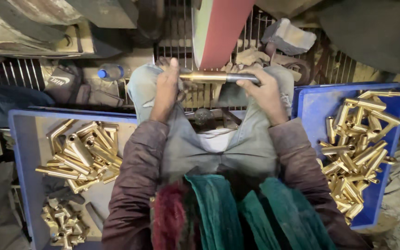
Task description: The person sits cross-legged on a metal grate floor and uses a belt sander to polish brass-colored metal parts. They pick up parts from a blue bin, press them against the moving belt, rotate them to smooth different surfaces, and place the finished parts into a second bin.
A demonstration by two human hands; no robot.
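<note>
The long brass tube (209,77), clasped at each end by the left hand (166,88) and right hand (265,92), is best kept level and evenly pressed against the red sanding belt (221,32).

To my left sits a blue tray (20,153) holding brass pipe fittings (82,155), and a second blue tray (313,104) of brass fittings (357,148) sits to my right. A plastic bottle with a blue cap (111,72) lies ahead beside a dark pouch (63,82); a grey stone block (288,37) rests on the metal grille (177,28).
</note>
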